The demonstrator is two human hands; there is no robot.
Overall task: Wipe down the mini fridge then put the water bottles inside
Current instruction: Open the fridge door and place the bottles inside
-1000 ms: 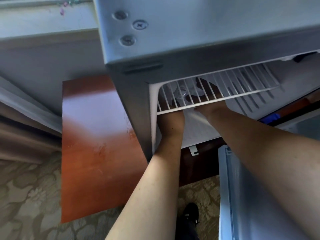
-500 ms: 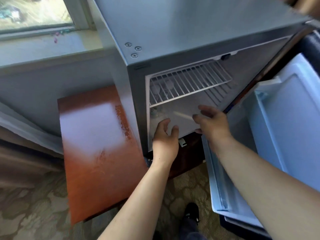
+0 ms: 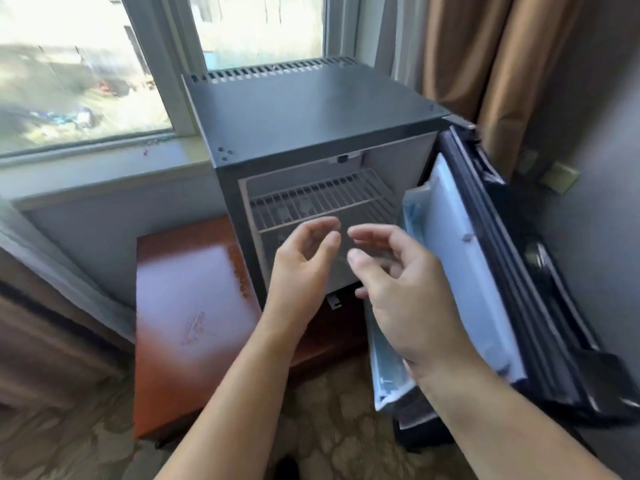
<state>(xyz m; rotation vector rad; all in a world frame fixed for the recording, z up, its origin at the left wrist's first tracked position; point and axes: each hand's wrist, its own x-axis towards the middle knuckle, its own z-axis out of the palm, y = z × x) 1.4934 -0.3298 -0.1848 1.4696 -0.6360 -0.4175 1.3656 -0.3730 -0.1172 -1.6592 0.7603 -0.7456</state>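
The dark grey mini fridge [image 3: 311, 109] stands under the window with its door [image 3: 464, 271] swung open to the right. A white wire shelf [image 3: 322, 199] crosses the upper inside. Below the shelf, on the left, faint round shapes look like bottle caps [image 3: 284, 212]; I cannot make out the bottles. My left hand [image 3: 304, 261] and my right hand [image 3: 398, 282] hover in front of the fridge opening, fingers apart and curled, holding nothing. No cloth is in view.
A reddish wooden table top [image 3: 187, 299] carries the fridge and extends left of it. A window sill [image 3: 104, 157] runs behind. Brown curtains [image 3: 491, 53] hang at the right, and patterned carpet [image 3: 332, 434] lies below.
Both hands have come out of the fridge, from under the wire shelf, and now hover empty in front of it. The view has pulled back and up, showing the whole fridge and window.
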